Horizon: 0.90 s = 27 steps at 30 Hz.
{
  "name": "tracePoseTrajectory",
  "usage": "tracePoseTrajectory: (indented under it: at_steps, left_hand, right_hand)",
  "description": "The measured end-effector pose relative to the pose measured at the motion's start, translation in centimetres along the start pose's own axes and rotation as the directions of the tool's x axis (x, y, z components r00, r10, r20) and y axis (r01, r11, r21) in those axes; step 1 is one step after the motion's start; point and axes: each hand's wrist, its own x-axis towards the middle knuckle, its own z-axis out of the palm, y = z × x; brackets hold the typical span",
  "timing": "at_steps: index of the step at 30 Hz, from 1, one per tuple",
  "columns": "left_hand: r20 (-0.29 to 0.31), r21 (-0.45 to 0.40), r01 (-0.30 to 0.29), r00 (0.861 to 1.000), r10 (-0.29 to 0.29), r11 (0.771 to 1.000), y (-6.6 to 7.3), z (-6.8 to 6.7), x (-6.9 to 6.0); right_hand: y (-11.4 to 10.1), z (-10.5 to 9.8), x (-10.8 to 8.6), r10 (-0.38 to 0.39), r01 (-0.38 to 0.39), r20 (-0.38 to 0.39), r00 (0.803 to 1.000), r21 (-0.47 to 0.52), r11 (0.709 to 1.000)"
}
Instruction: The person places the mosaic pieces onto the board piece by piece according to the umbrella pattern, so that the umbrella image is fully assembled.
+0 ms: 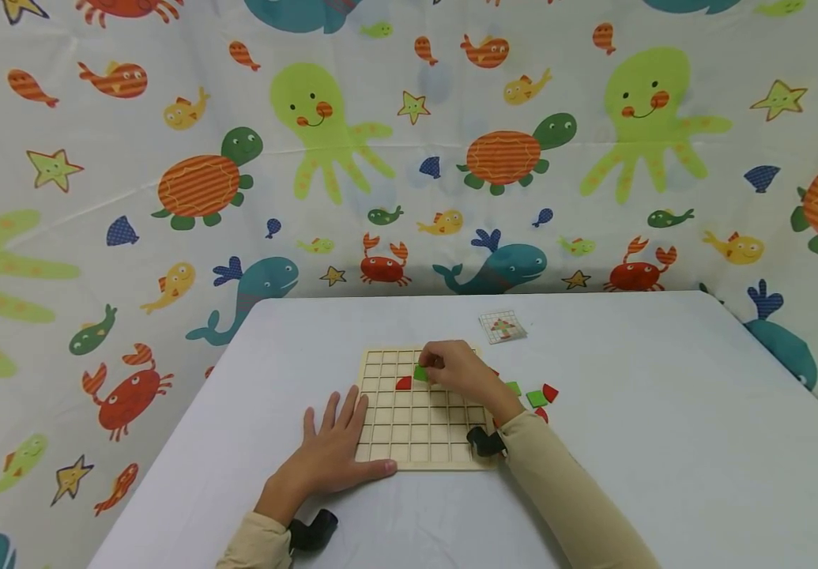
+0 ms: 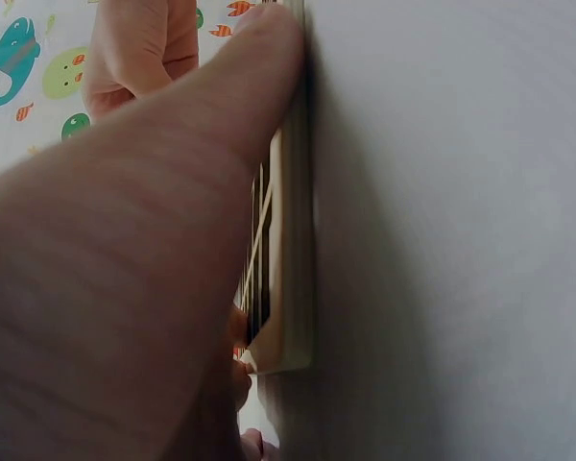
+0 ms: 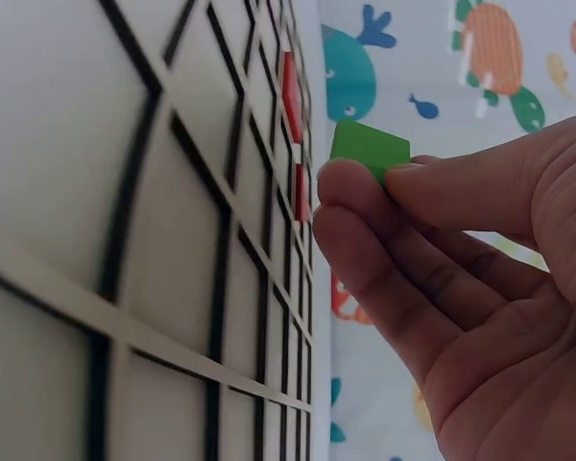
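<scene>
Between thumb and fingertips my right hand pinches a green square tile, held just off the wooden grid board in the right wrist view. In the head view that hand is over the board's upper middle. A red rounded tile lies in a cell left of the green one; the right wrist view shows two red pieces on the grid. My left hand rests with spread fingers along the board's left edge, its thumb at the front edge. My right hand and forearm hide part of the board.
Right of the board lie several loose tiles, among them a green square and a red piece. Behind them is a small card with a coloured pattern on a grid. The white table meets a curtain printed with sea animals.
</scene>
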Motion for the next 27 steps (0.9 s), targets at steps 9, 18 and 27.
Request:
tracePoseTrajectory:
  at_steps: [9,18,27]
  left_hand:
    - [-0.009,0.017,-0.015,1.0,0.015,1.0,0.1,-0.2,0.1]
    - [-0.005,0.013,-0.006,1.0,0.006,1.0,0.0,-0.2,0.0]
    - [0.0,0.007,-0.003,1.0,0.003,1.0,0.0,0.0,0.0]
  right_hand:
    - [0.1,1.1,0.3,-0.03,0.03,0.002,1.0,-0.151,0.988]
    - [-0.1,1.3,0.2,-0.027,0.039,0.053,0.998,-0.236,0.971]
    - [-0.6,0.2,-0.1,0.003,0.017,0.102,0.995,-0.193,0.981]
